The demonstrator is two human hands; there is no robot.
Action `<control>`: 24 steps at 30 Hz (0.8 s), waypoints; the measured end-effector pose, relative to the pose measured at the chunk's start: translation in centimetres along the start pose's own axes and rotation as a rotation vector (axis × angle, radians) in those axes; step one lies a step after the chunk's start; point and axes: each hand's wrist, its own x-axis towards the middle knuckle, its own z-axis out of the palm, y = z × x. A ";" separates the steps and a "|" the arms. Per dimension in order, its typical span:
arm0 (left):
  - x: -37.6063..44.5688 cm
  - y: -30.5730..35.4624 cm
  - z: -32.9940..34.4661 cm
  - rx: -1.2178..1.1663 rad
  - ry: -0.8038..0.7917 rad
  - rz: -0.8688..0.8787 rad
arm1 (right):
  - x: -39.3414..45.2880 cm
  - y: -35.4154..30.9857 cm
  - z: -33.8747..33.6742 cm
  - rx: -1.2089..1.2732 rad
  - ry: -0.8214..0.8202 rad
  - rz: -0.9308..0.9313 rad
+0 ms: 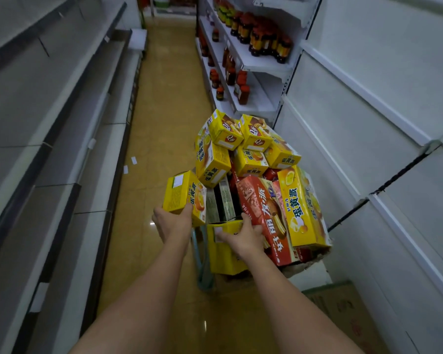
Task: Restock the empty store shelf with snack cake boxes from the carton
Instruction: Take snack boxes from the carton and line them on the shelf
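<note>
Hands grip yellow boxes over carton.

Both my arms are bare and stretched forward and down, forearms converging ahead of me. Left hand is palm-down, thumb and fingers curled round the lower corner of a yellow box. Right hand has its fingers hooked over the top edge of another yellow box.

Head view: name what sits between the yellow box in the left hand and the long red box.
In the head view, between the yellow box and the long red box stand pale, dark-edged boxes on edge.
</note>
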 end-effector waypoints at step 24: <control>-5.8 5.0 -18.2 -0.438 0.247 0.088 | -11.9 -15.2 2.9 0.983 -0.812 0.033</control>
